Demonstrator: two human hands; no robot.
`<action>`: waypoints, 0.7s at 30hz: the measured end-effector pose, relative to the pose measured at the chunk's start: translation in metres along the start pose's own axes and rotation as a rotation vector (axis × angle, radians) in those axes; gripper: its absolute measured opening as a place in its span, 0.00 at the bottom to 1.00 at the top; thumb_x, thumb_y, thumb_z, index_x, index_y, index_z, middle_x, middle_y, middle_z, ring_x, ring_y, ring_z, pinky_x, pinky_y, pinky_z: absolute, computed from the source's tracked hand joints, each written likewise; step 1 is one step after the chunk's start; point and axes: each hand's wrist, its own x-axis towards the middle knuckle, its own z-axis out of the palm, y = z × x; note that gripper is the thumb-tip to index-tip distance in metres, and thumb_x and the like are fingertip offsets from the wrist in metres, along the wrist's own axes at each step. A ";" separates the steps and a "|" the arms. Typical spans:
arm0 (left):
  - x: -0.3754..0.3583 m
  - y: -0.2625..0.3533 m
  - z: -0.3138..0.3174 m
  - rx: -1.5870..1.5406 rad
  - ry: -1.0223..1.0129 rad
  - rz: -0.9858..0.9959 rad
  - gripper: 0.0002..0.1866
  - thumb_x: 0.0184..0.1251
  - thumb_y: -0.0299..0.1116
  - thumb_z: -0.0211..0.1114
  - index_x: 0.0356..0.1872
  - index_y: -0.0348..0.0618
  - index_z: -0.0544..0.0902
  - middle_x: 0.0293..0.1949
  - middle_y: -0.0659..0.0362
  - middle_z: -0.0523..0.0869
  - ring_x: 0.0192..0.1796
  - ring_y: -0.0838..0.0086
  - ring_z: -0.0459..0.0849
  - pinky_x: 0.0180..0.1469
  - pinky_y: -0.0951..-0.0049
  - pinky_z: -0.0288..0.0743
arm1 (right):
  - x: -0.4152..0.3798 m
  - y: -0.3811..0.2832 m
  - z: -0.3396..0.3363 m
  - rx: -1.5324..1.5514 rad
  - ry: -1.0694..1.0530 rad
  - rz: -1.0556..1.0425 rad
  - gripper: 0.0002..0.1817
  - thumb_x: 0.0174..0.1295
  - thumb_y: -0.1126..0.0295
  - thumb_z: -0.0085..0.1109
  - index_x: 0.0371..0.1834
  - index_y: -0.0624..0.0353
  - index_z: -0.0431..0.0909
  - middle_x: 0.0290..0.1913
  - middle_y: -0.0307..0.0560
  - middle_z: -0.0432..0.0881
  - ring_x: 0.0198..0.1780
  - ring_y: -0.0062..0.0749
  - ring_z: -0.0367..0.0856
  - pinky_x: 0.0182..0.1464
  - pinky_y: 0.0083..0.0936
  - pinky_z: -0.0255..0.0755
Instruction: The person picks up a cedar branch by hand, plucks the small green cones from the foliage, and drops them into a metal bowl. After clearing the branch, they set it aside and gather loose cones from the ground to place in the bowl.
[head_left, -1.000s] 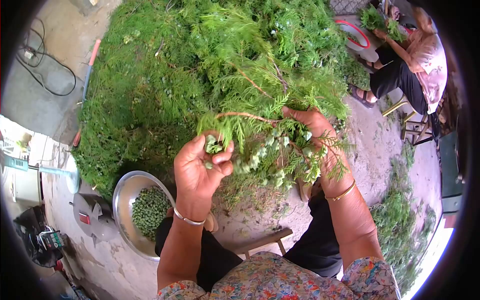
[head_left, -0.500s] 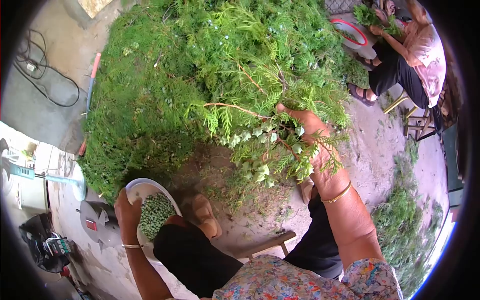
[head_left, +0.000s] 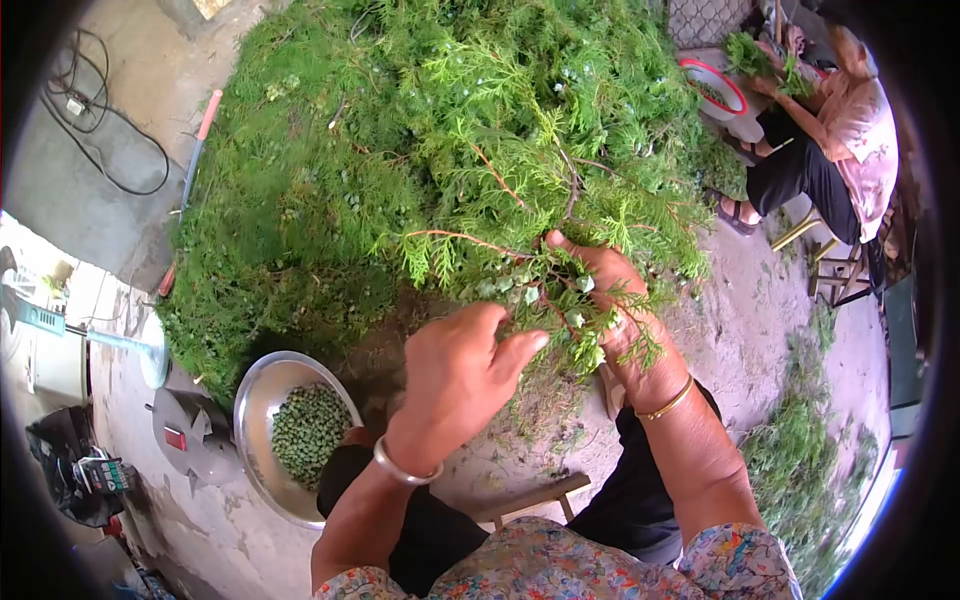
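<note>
In front of me my right hand (head_left: 622,300) is closed around a leafy conifer branch (head_left: 470,238). Its scaly green sprays and reddish stems fan out past the fingers, and pale green cones (head_left: 530,293) cluster below the stem. My left hand (head_left: 458,368) is just left of these cones, thumb and forefinger apart; its other fingers are partly hidden. Nothing can be seen between them. By my left knee a metal bowl (head_left: 254,400) sits tilted, with a heap of small green cones (head_left: 308,432) in it.
A large heap of cut conifer branches (head_left: 300,170) spreads ahead. At upper right a seated person (head_left: 850,140) holds greenery beside a red-rimmed basin (head_left: 738,98). A fan (head_left: 120,345) stands at left, cables (head_left: 90,140) lie at upper left, and more greenery (head_left: 800,470) covers the right.
My left hand has left the metal bowl and moved up and right to the cones on the branch. The right hand still grips the branch, slightly lower in view.
</note>
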 end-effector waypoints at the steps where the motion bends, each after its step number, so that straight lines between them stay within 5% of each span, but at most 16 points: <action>1: 0.003 -0.004 0.008 0.124 -0.022 0.021 0.08 0.53 0.26 0.68 0.29 0.33 0.79 0.16 0.59 0.77 0.18 0.82 0.72 0.20 0.76 0.64 | -0.002 -0.010 0.004 0.183 0.029 0.311 0.16 0.66 0.62 0.52 0.44 0.66 0.78 0.31 0.47 0.81 0.37 0.32 0.79 0.52 0.30 0.68; 3: 0.004 -0.008 0.014 0.069 0.005 0.008 0.07 0.54 0.26 0.67 0.27 0.33 0.77 0.15 0.61 0.76 0.17 0.83 0.70 0.19 0.76 0.61 | 0.002 0.001 -0.002 0.226 0.066 0.338 0.15 0.67 0.64 0.50 0.48 0.64 0.78 0.31 0.48 0.81 0.38 0.33 0.80 0.52 0.30 0.68; 5: 0.001 -0.009 0.011 -0.320 0.022 -0.162 0.07 0.55 0.25 0.66 0.26 0.33 0.77 0.15 0.64 0.75 0.17 0.85 0.69 0.19 0.78 0.60 | 0.011 0.028 -0.016 -0.399 -0.070 -0.446 0.15 0.66 0.64 0.51 0.43 0.66 0.79 0.29 0.48 0.80 0.29 0.33 0.80 0.35 0.26 0.74; 8: -0.003 -0.009 -0.002 -0.516 0.055 -0.318 0.05 0.55 0.24 0.64 0.24 0.33 0.78 0.16 0.65 0.76 0.17 0.86 0.69 0.19 0.82 0.59 | 0.012 0.030 -0.016 -0.291 -0.135 -0.500 0.16 0.67 0.64 0.50 0.42 0.69 0.78 0.28 0.47 0.79 0.29 0.29 0.79 0.26 0.21 0.73; 9: -0.004 -0.010 -0.008 -0.614 0.074 -0.396 0.05 0.56 0.23 0.62 0.23 0.34 0.79 0.16 0.65 0.76 0.17 0.87 0.69 0.19 0.84 0.59 | 0.006 0.019 -0.013 -0.291 -0.133 -0.501 0.16 0.67 0.64 0.50 0.42 0.69 0.78 0.28 0.47 0.79 0.29 0.29 0.79 0.26 0.21 0.73; 11: -0.003 -0.021 -0.019 -0.723 0.225 -0.420 0.05 0.57 0.22 0.58 0.22 0.35 0.77 0.14 0.65 0.72 0.14 0.86 0.64 0.16 0.83 0.55 | -0.007 -0.007 -0.006 0.162 -0.039 0.159 0.16 0.66 0.62 0.53 0.42 0.67 0.79 0.29 0.47 0.78 0.32 0.28 0.78 0.34 0.24 0.75; 12: -0.001 -0.023 -0.030 -0.715 0.295 -0.379 0.06 0.57 0.22 0.57 0.22 0.36 0.76 0.14 0.65 0.70 0.14 0.85 0.63 0.16 0.83 0.54 | -0.004 -0.004 -0.006 0.163 -0.038 0.158 0.16 0.66 0.62 0.53 0.42 0.67 0.79 0.29 0.47 0.78 0.32 0.28 0.78 0.34 0.24 0.75; 14: 0.000 -0.042 -0.049 -0.631 0.484 -0.335 0.06 0.59 0.22 0.57 0.22 0.37 0.76 0.14 0.65 0.70 0.13 0.85 0.62 0.15 0.84 0.54 | 0.006 0.005 -0.007 0.480 0.091 0.223 0.15 0.62 0.59 0.57 0.36 0.62 0.79 0.25 0.42 0.80 0.21 0.26 0.76 0.21 0.21 0.68; 17: -0.007 -0.071 -0.076 0.049 0.551 -0.542 0.06 0.58 0.22 0.59 0.35 0.32 0.80 0.22 0.60 0.78 0.21 0.77 0.74 0.24 0.79 0.68 | 0.000 -0.002 -0.011 0.413 0.057 0.207 0.15 0.63 0.58 0.56 0.37 0.59 0.78 0.24 0.42 0.79 0.19 0.27 0.75 0.20 0.21 0.67; 18: -0.006 -0.074 -0.074 0.052 0.550 -0.542 0.06 0.58 0.22 0.59 0.35 0.32 0.80 0.22 0.60 0.78 0.21 0.77 0.74 0.24 0.79 0.68 | 0.001 -0.001 -0.012 0.372 0.066 0.210 0.14 0.64 0.56 0.55 0.38 0.57 0.78 0.23 0.42 0.79 0.18 0.27 0.74 0.18 0.21 0.66; 20: -0.007 -0.080 -0.074 0.841 0.821 -0.054 0.11 0.54 0.21 0.63 0.40 0.32 0.80 0.29 0.56 0.82 0.26 0.69 0.80 0.33 0.76 0.75 | -0.003 -0.005 -0.015 0.380 0.010 0.214 0.15 0.63 0.58 0.55 0.39 0.60 0.79 0.26 0.42 0.79 0.24 0.27 0.76 0.26 0.23 0.70; 21: -0.013 -0.076 -0.072 0.850 0.825 -0.058 0.11 0.54 0.21 0.63 0.40 0.32 0.80 0.29 0.56 0.82 0.26 0.69 0.80 0.33 0.76 0.75 | -0.004 -0.008 -0.014 0.387 -0.042 0.213 0.15 0.63 0.60 0.56 0.40 0.63 0.80 0.28 0.43 0.79 0.31 0.28 0.77 0.33 0.24 0.74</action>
